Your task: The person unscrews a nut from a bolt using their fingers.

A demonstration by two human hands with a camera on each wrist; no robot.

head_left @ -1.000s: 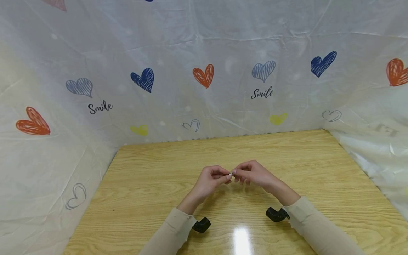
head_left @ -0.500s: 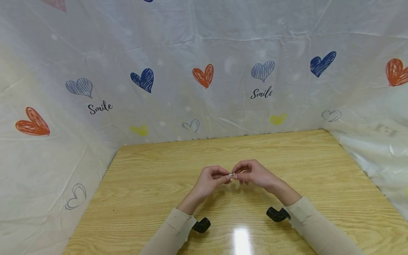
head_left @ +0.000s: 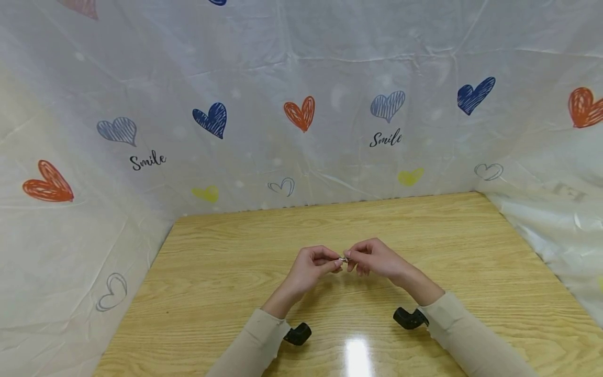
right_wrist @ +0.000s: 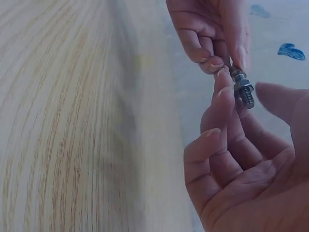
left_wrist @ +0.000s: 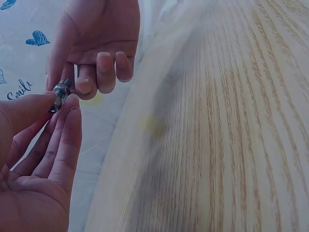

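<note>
A small silver bolt (right_wrist: 246,94) with a hex nut (right_wrist: 243,84) on its thread is held above the table between both hands. My left hand (head_left: 306,267) pinches its smooth end between thumb and fingertips. From the other side, my right hand (head_left: 377,257) has its fingers curled about the threaded end. In the right wrist view, the right thumb (right_wrist: 277,99) lies close beside the nut, with a narrow gap showing. The left wrist view shows the metal nut and thread (left_wrist: 61,92) between the two hands' fingertips.
A wood-grain table (head_left: 226,272) lies beneath the hands. White sheeting (head_left: 254,68) printed with hearts and "Smile" hangs behind it and along both sides. A black wrist-worn device (head_left: 298,333) sits at the left cuff, another black device (head_left: 410,318) at the right.
The right thumb and fingers have shifted around the bolt's end, the thumb moving down and then back up. My left hand keeps its pinch in nearly the same place.
</note>
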